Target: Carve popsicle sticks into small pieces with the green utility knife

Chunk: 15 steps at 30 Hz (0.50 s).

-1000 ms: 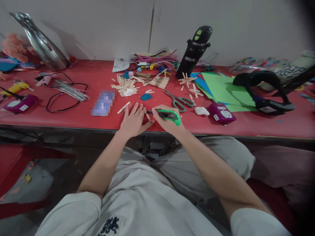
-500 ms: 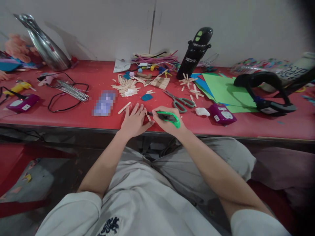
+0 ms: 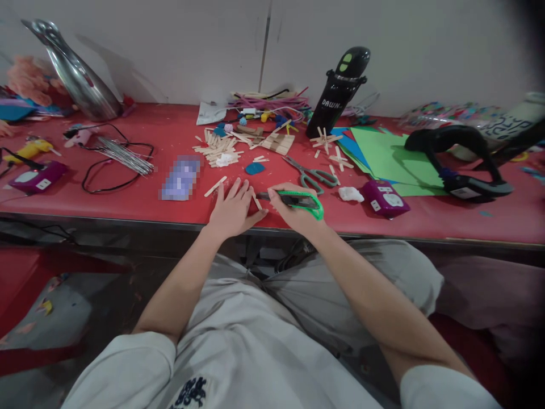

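Note:
My right hand [image 3: 296,213] is closed around a green and black box cutter [image 3: 302,200], its blade pointing left. The blade tip lies near a short wooden craft stick [image 3: 256,201] that stands out beside my left hand. My left hand [image 3: 232,207] lies on the red table with its fingers spread, the thumb and forefinger on either side of that stick. Whether its fingertips press on the stick is hard to make out. Another craft stick [image 3: 216,187] rests just left of my left fingers. Beyond my hands lie a blue oval piece [image 3: 254,168] and grey-handled scissors [image 3: 313,175].
A heap of craft sticks [image 3: 217,146] lies farther back, before pink pipe cleaners [image 3: 272,102]. A black bottle [image 3: 338,94] stands behind the scissors. Rightward are white crumpled material [image 3: 351,194], a purple box [image 3: 385,199], green paper [image 3: 395,156] and a black headset [image 3: 464,165]. A steel jug [image 3: 80,79] stands back left.
My right hand and the box cutter have shifted slightly to the right, away from my left hand. More of the short craft stick shows. My left hand stays in place.

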Motion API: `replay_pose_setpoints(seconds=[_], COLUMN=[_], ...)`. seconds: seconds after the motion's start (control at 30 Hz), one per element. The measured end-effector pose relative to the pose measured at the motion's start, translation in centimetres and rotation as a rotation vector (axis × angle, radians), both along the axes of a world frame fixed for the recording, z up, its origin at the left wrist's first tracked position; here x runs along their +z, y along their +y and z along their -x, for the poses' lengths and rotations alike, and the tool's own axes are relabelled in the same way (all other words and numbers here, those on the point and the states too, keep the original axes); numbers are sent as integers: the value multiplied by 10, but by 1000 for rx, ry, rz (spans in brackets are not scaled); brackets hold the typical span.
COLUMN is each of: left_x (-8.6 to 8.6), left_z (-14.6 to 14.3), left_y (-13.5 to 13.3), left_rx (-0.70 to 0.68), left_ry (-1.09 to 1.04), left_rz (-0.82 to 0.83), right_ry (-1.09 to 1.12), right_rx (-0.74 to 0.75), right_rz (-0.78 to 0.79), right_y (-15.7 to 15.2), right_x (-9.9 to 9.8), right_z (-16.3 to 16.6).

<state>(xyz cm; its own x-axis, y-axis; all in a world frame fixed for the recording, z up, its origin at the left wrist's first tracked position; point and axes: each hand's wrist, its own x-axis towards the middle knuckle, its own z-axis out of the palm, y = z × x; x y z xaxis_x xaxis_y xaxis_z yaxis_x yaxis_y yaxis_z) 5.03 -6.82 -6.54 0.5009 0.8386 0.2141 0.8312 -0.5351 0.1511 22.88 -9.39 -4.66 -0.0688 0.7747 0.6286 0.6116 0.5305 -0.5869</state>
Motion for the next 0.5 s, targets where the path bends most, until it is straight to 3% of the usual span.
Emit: replay_pose_setpoints(seconds=[0.5], left_x=[0], left_z=[-1], left_y=[0], left_rx=[6], left_ry=[5], left_rz=[5], right_ry=[45], right_rx=[88], right_rz=[12], right_y=[7], right_x=[-6], right_z=[4])
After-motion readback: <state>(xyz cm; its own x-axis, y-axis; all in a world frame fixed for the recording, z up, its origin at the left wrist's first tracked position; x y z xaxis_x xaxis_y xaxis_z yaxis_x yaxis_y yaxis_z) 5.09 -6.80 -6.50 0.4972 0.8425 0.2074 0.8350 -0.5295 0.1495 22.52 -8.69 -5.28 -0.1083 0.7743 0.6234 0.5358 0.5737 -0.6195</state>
